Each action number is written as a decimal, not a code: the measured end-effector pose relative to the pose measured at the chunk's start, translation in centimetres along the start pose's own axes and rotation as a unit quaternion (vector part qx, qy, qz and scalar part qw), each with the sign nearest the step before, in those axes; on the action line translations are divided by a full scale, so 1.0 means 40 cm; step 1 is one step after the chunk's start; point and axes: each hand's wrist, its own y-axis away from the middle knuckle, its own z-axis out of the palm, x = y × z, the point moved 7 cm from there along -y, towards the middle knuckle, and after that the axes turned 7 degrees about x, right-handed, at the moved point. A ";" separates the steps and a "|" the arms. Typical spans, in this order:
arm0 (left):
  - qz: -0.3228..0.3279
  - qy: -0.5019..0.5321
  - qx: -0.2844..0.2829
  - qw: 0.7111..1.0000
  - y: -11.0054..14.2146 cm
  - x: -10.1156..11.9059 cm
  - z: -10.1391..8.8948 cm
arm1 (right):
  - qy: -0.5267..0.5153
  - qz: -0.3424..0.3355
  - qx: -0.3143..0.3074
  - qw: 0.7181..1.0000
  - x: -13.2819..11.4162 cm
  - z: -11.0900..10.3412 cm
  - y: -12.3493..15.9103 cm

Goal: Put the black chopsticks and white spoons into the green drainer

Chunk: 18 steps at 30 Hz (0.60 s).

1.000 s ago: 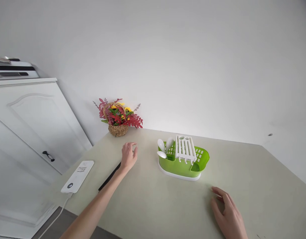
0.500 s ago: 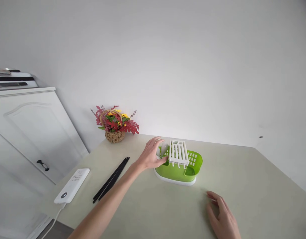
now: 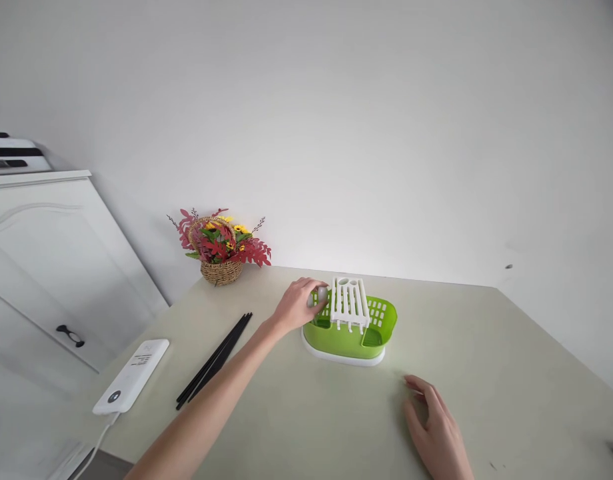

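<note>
At the left end of a green utensil basket (image 3: 346, 341), my left hand (image 3: 299, 303) has its fingers and thumb closed around white spoons (image 3: 322, 294). The hand covers much of them, so how many it grips is hidden. A slotted white rack (image 3: 350, 303) with small hooks sits across the basket's top, right beside my fingertips. Nearer to me on the right, my right hand (image 3: 434, 423) rests on the table with its fingers loosely bent and apart, holding nothing. Black chopsticks (image 3: 217, 357) lie on the table to the left of my left forearm.
A wicker basket of red and yellow flowers (image 3: 221, 270) stands against the wall at the back left. On the left of the table (image 3: 306, 413) lies a white power bank (image 3: 131, 377) with a cable running off the edge. A white cabinet (image 3: 51, 267) adjoins the left side.
My left hand has left the chopsticks, moved right to the green basket and closed around the spoons there. My right hand stays in place on the table while the view shifts slightly.
</note>
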 end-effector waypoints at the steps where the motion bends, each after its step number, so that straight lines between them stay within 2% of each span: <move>1: -0.012 0.003 0.010 1.000 0.000 -0.005 0.003 | 0.002 0.003 -0.004 1.000 0.001 -0.001 0.000; 8: -0.041 0.037 0.051 0.997 0.002 -0.014 0.029 | 0.024 0.004 -0.019 1.000 -0.009 -0.011 0.005; 18: -0.024 0.065 0.065 0.995 0.001 -0.025 0.033 | 0.037 0.001 -0.023 0.999 -0.003 -0.011 0.006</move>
